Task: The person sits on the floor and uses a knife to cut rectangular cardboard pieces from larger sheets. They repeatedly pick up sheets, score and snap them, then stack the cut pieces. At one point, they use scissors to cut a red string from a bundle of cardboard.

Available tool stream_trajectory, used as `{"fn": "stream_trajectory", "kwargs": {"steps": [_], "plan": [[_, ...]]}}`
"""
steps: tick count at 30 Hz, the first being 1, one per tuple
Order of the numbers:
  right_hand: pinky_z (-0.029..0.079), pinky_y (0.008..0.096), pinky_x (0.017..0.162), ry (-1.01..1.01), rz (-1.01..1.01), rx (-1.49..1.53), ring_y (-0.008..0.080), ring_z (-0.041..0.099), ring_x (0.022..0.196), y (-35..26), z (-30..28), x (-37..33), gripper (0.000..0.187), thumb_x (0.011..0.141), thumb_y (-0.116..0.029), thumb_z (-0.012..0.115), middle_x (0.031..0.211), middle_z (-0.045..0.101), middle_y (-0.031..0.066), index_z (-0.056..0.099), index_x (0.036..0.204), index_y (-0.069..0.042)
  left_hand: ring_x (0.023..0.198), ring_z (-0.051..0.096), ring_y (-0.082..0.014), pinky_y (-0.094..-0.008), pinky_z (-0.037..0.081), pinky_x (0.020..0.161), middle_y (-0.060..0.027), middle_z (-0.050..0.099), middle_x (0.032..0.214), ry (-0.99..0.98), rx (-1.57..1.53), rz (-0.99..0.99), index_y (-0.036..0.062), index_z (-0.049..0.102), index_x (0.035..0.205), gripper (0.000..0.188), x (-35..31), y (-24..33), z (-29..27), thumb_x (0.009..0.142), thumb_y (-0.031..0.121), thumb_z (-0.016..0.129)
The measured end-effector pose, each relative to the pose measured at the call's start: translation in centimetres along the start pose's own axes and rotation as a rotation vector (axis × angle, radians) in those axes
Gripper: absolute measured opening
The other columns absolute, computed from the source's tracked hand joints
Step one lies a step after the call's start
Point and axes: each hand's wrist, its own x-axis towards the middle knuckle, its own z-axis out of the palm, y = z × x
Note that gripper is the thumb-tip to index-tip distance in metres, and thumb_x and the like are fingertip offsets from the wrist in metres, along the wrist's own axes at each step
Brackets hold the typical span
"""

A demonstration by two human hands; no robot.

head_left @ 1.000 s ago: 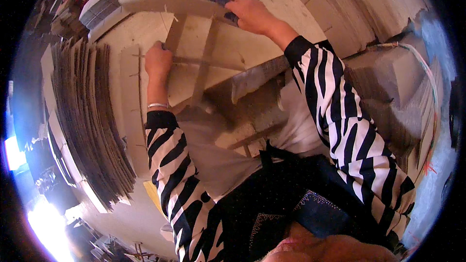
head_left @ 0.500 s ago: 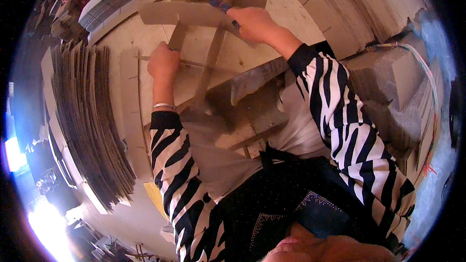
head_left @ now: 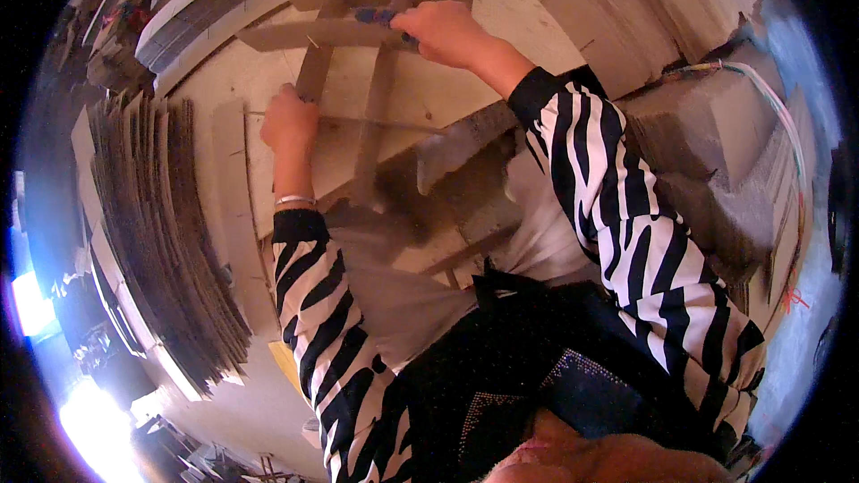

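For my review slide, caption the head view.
Left hand and right hand hold a slotted cardboard lattice beside stacked cardboard strips.

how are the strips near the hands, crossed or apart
Crossed: two strips run up the picture, and other strips cut across them.

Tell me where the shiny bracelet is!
The bracelet is left of centre in the head view, between the left hand and that arm's black cuff.

We list one pale worktop (head_left: 532,31), one blue surface (head_left: 792,376) along the right, one thin cable (head_left: 771,94) beside it, and two white glares (head_left: 98,429) lower left.
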Motion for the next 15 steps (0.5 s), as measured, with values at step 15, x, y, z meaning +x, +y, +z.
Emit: {"fn": "stream_trajectory", "kwargs": {"steps": [15], "plan": [[0.049, 0.0491, 0.066, -0.110, 0.076, -0.046, 0.0377, 0.063, 0.081, -0.1, 0.9, -1.2, 0.033, 0.078, -0.007, 0.057, 0.083, 0.065, 0.0145, 0.061, 0.109, -0.016, 0.099, 0.063, -0.0295, -0.0544, 0.033, 0.098, -0.0106, 0.067, 0.108, -0.078, -0.052, 0.385, 0.0120, 0.062, 0.109, 0.032, -3.9, 2.9, -0.1, 0.078, 0.016, 0.056]]}}
